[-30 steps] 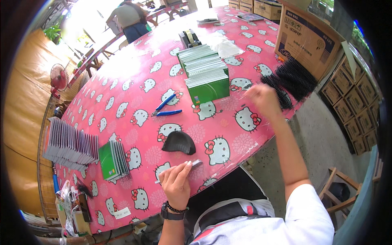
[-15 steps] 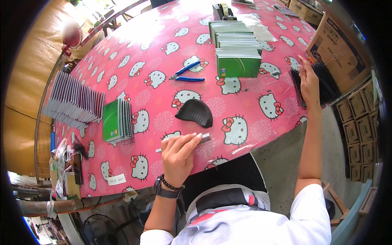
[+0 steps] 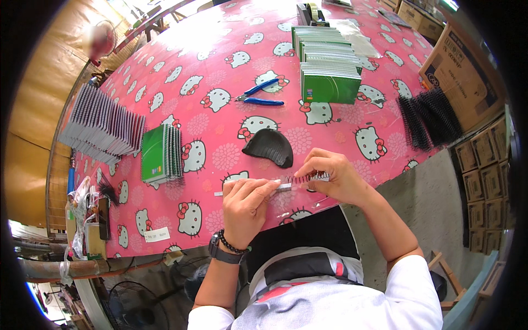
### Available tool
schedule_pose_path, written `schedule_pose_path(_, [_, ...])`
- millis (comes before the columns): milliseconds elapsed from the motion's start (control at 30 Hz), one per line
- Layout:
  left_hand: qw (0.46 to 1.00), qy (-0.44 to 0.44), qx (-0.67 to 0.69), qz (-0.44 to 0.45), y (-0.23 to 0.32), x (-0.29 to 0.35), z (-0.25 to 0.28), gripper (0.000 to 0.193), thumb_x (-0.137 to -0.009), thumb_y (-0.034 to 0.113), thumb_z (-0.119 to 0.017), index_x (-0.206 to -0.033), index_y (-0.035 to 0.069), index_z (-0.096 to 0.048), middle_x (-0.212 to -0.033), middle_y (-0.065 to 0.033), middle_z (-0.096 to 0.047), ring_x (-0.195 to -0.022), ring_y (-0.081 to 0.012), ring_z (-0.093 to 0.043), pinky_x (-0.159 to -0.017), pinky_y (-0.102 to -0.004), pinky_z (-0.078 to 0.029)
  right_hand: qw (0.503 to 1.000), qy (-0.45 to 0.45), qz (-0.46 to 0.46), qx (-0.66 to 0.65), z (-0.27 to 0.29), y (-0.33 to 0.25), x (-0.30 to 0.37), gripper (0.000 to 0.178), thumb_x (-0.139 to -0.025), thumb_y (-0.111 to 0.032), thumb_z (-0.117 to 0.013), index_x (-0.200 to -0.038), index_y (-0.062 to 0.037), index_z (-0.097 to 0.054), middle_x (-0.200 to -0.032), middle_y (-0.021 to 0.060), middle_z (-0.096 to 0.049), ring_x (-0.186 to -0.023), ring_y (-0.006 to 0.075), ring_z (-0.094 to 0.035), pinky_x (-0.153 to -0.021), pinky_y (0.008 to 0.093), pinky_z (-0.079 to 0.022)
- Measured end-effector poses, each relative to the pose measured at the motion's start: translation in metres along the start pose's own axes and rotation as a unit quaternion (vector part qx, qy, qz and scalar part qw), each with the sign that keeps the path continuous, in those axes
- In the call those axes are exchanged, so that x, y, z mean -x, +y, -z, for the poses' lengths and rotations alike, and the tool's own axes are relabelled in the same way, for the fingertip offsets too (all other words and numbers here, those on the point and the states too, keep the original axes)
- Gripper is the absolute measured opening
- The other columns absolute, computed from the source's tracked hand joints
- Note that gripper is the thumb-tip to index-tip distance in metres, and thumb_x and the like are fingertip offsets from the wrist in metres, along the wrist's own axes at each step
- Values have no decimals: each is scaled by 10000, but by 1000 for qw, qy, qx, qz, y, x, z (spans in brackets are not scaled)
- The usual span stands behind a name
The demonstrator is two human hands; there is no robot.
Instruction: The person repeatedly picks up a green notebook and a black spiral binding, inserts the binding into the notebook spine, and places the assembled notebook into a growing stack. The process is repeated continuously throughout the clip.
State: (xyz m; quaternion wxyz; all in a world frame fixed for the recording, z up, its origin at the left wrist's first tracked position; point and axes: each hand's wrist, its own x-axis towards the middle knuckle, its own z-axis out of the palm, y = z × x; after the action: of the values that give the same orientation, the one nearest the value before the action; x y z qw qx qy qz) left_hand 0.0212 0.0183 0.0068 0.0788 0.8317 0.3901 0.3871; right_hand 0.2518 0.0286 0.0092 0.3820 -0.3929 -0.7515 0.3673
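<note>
At the table's near edge, my left hand presses its fingers onto a narrow grey-and-white strip, most of it hidden beneath the hand. My right hand pinches a black spiral binding coil, whose left end meets or nearly meets the strip. Just beyond both hands lies a curved black ridged piece. Farther off, blue-handled nippers rest with their handles spread. A loose pile of black coils sits at the right table edge, beside a cardboard box.
Green booklets stand in a row at the back. Spiral-bound green notebooks and a long row of bound notebooks are at left. A tape dispenser, a large cardboard box and a white label also lie around the pink tablecloth.
My right hand has come from the coil pile at the right to beside my left hand, now with a coil in its fingers. My left hand stays on the strip. The view has shifted slightly.
</note>
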Motion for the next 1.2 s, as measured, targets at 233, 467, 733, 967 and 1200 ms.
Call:
schedule_pose_path(233, [1000,3,8,0,2,0,0,183,-750,29,-707,-919,98,-712,-844,-22,-681,-771,-180,-610,-718,-304,-384,998,-58,28,13,8,3,-1,239,-763,-33,-716,-998,-47,-682,-851,73,-591,-786,191,-608,-695,306,-485])
schedule_pose_path(467, [999,-26,-8,31,14,-3,2,323,-712,104,-747,-1025,103,-668,-950,-57,-654,-876,-224,-595,-749,-351,-390,997,-80,-11,11,8,-11,-4,287,-901,-186,-613,-1158,-60,-601,-760,153,-602,-740,286,-622,-690,383,-482])
schedule_pose_path(733, [996,-78,-37,20,17,5,1,247,-793,258,-699,-979,110,-630,-955,-44,-622,-902,-231,-584,-785,-378,-378,991,-119,12,52,16,-2,-39,308,-875,-113,-593,-1179,-65,-577,-986,145,-658,-886,301,-640,-759,375,-503])
schedule_pose_path(967, [995,-96,-28,4,13,1,2,236,-792,250,-699,-985,131,-633,-979,-24,-631,-936,-221,-592,-835,-359,-400,918,-259,136,267,-12,33,-97,531,-692,-245,-739,-1195,-150,-599,-1455,141,-381,-1337,351,-345,-1068,487,-319])
schedule_pose_path(1200, [996,-94,4,6,12,4,5,183,-818,214,-679,-968,122,-629,-949,-21,-639,-927,-215,-597,-829,-346,-391,911,-274,70,299,-14,26,-103,691,-584,-315,-820,-1221,-180,-589,-1429,163,-369,-1261,398,-386,-1020,499,-374])
